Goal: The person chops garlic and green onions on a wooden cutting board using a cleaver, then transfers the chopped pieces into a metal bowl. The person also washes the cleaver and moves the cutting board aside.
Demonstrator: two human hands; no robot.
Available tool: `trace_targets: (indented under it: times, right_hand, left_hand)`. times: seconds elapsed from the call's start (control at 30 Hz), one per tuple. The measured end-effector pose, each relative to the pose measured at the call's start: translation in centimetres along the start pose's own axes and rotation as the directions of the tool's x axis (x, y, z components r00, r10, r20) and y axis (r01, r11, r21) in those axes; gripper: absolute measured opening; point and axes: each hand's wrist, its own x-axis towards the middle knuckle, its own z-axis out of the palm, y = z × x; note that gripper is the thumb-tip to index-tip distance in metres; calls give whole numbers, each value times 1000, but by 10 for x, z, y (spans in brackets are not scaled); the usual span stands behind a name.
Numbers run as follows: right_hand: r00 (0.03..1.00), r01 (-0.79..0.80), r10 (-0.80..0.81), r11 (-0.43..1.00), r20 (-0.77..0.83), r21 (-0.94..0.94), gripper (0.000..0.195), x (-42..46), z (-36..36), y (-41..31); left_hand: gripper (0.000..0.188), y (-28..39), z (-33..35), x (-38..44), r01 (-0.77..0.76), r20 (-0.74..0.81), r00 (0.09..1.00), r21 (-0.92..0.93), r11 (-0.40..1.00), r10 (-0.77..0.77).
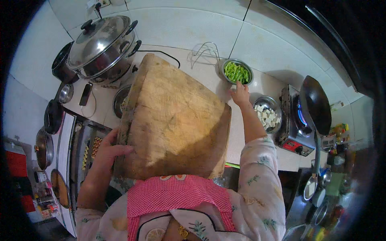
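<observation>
A thick wooden cutting board [178, 114] is raised and tilted against my front, above the counter. My left hand [116, 144] grips its left edge, thumb on the face and the other fingers mostly hidden behind. To the board's right, my right hand [240, 92] reaches to the near rim of a metal bowl [250, 70] filled with chopped green vegetables [233, 72]; whether the fingers grip the rim cannot be told. Beside my right forearm sits a metal bowl of white cubes [267, 117], which look like tofu. Another metal bowl [117, 104] is partly hidden behind the board's left edge.
On the right, a wok [316, 105] sits tilted at a portable gas stove [297, 141] with a blue flame showing. A lidded steamer pot [102, 48] stands at the back left, near a phone-like black device [86, 94]. A wire rack [206, 52] is by the wall.
</observation>
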Motion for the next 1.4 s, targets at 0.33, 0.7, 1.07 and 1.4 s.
trace_targets:
  times: [0.33, 0.7, 1.07, 1.4]
  right_hand:
    - [957, 251, -289, 787, 23, -564, 14, 22, -4, 63]
    - [906, 424, -400, 865, 139, -268, 17, -21, -2, 44]
    - [942, 327, -275, 881, 191, -343, 37, -136, -33, -19]
    - [811, -477, -40, 533, 584, 699, 68, -232, 13, -81]
  left_hand:
    - [68, 1, -3, -9, -52, -199, 979, -54, 997, 40]
    - [60, 4, -5, -24, -36, -163, 986, -90, 995, 21]
    - [59, -12, -29, -57, -119, -235, 968, -101, 988, 93]
    - [66, -16, -31, -82, -192, -228, 961, -145, 971, 156]
